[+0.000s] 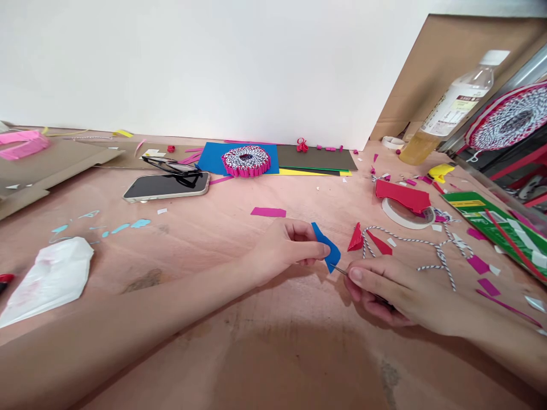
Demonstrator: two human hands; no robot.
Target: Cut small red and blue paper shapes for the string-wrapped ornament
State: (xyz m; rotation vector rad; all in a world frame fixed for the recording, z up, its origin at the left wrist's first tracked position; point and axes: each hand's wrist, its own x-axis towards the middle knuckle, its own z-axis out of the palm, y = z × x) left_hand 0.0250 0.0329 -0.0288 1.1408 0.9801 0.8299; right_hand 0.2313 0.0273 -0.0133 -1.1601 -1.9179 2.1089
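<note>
Straight to the action on the pale pink table (pixel 192 256): the left hand (pixel 286 246), fingers curled inward, thumb and forefinger pinched tight on a small curved scrap of bright blue paper (pixel 327 247)! Blue scrap held out past those fingertips, right between both hands. Just beside it, the right hand (pixel 397 290), fingers closed around a slim steel needle tool (pixel 339 270), handle mostly hidden in the grip, thin shaft poking out, tip brought up to the lower edge of the blue scrap. Just ahead of the right hand, a small red paper triangle (pixel 355 239) and a narrow red paper sliver (pixel 379 244), both up against a loose length of black-and-white twisted twine (pixel 440 256). Farther right, a red paper sheet (pixel 404 196) draped over a white roll of tape (pixel 395 213), and a green printed packet (pixel 491 228) at the table's edge. Up ahead, a flat magenta paper strip (pixel 268 212), then a round black-white-and-magenta coiled disc (pixel 246 161) sitting on a blue card (pixel 209 159). Over on the left, a black smartphone (pixel 166 186) lying face up below black-framed glasses (pixel 171 165), plus a crumpled white plastic sheet (pixel 49 282). Top right, a clear plastic bottle (pixel 453 108) with a white cap, partly filled with amber liquid
</note>
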